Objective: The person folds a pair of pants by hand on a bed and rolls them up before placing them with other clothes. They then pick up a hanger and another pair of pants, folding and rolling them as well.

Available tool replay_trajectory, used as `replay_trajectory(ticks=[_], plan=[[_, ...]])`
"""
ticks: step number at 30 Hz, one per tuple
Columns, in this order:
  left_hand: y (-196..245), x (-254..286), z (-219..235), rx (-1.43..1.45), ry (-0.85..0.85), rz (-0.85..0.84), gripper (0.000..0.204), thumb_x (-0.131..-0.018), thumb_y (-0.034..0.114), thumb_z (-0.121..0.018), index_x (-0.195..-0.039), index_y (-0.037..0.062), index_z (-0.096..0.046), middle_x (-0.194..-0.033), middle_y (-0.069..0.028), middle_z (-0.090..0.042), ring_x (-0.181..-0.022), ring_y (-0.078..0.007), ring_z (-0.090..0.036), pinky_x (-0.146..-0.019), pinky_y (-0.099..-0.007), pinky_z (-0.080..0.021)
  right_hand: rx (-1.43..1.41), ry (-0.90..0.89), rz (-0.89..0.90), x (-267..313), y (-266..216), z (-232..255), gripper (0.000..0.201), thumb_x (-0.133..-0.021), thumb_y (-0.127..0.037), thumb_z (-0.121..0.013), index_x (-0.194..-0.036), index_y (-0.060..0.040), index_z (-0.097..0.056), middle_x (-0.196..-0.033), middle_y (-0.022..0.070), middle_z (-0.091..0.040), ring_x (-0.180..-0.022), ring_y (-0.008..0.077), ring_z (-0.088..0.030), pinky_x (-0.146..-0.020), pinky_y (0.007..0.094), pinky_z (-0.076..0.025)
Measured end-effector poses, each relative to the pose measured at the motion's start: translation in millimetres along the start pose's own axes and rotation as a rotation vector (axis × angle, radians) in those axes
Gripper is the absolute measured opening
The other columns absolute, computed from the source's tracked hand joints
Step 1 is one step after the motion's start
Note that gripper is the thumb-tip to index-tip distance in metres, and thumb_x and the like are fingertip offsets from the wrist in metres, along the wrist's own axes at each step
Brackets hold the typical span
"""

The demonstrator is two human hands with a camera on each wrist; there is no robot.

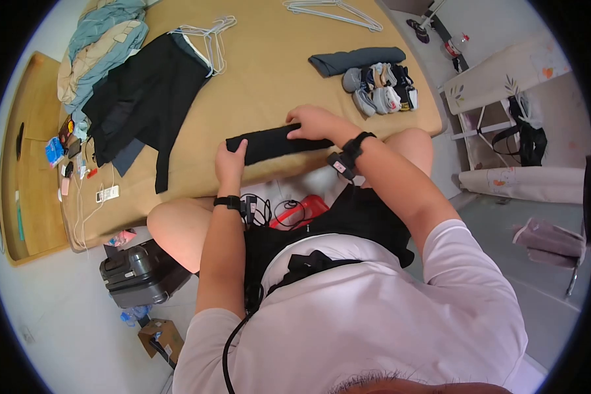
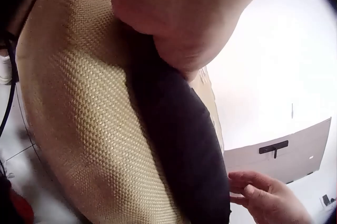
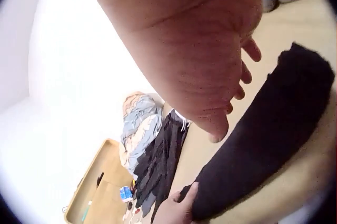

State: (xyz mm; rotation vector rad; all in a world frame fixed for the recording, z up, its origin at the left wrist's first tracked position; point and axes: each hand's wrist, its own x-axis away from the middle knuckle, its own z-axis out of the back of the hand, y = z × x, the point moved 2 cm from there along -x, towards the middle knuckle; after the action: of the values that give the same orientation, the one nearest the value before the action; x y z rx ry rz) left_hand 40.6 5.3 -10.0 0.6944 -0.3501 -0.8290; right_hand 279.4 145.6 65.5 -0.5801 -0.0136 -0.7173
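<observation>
A long strip of folded black cloth [image 1: 269,144], perhaps a garment, lies along the front edge of the bed. My left hand [image 1: 230,161] holds its left end, thumb on top and the other fingers mostly hidden. Over the far edge of the strip, right of its middle, is my right hand [image 1: 312,123], its fingers loosely bent. In the right wrist view that hand [image 3: 195,71] shows its fingertips near the cloth's edge, pinching nothing. The left wrist view has the black cloth [image 2: 179,129] running out from under the left hand [image 2: 179,18].
On the bed [image 1: 262,72] a black garment [image 1: 148,88] is spread at the left by white hangers [image 1: 213,43]. A dark rolled cloth [image 1: 358,60] and several rolled socks [image 1: 381,88] lie at right. More hangers [image 1: 335,10] and a bunched blanket [image 1: 105,49] lie farther back.
</observation>
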Motion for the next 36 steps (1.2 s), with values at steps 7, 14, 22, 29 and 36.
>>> replay_trajectory(ticks=[7, 14, 22, 29, 36], plan=[[-22, -8, -1, 0.041, -0.129, 0.04, 0.067, -0.084, 0.049, -0.08, -0.121, -0.0044, -0.067, -0.111, -0.0268, -0.072, -0.104, -0.0415, -0.07, -0.089, -0.0457, -0.056, -0.027, -0.376, -0.11, -65, 4, -30, 0.065, -0.077, -0.041, -0.086, -0.127, -0.0025, -0.069, -0.117, 0.0189, -0.074, -0.108, 0.0357, -0.07, -0.093, 0.0438, -0.054], [-21, -5, 9, 0.004, -0.149, 0.0, 0.072, -0.083, 0.052, -0.079, -0.123, -0.0063, -0.067, -0.113, -0.0281, -0.072, -0.107, -0.042, -0.069, -0.092, -0.0454, -0.055, -0.072, -0.807, -0.382, -96, 24, -54, 0.059, -0.078, -0.039, -0.087, -0.123, -0.004, -0.072, -0.116, 0.0165, -0.075, -0.1, 0.0331, -0.072, -0.089, 0.047, -0.055], [-24, -14, 7, 0.081, -0.236, -0.082, 0.066, -0.084, 0.051, -0.078, -0.117, -0.0054, -0.069, -0.11, -0.0274, -0.073, -0.104, -0.0426, -0.07, -0.089, -0.0459, -0.056, -0.137, -0.916, -0.425, -89, 17, -58, 0.065, -0.078, -0.032, -0.084, -0.135, -0.0071, -0.063, -0.123, 0.0159, -0.072, -0.108, 0.0344, -0.069, -0.092, 0.0467, -0.053], [-38, -33, 9, 0.112, -0.35, 0.107, 0.054, -0.098, 0.048, -0.06, -0.108, -0.0043, -0.07, -0.102, -0.0252, -0.074, -0.096, -0.0396, -0.071, -0.084, -0.0472, -0.054, -0.207, -0.684, -0.165, -47, -5, -26, 0.058, -0.075, -0.033, -0.086, -0.124, -0.0053, -0.071, -0.109, 0.0141, -0.076, -0.099, 0.0307, -0.072, -0.088, 0.0423, -0.055], [-47, -56, -3, 0.559, -0.386, 0.615, 0.079, -0.106, 0.064, -0.026, -0.094, -0.0061, -0.059, -0.069, -0.0217, -0.067, -0.048, -0.0259, -0.063, -0.042, -0.0335, -0.049, -0.572, -0.273, -0.412, -40, 59, 30, 0.048, -0.081, -0.036, -0.084, -0.108, 0.0028, -0.076, -0.095, 0.011, -0.076, -0.088, 0.0213, -0.071, -0.076, 0.035, -0.055]])
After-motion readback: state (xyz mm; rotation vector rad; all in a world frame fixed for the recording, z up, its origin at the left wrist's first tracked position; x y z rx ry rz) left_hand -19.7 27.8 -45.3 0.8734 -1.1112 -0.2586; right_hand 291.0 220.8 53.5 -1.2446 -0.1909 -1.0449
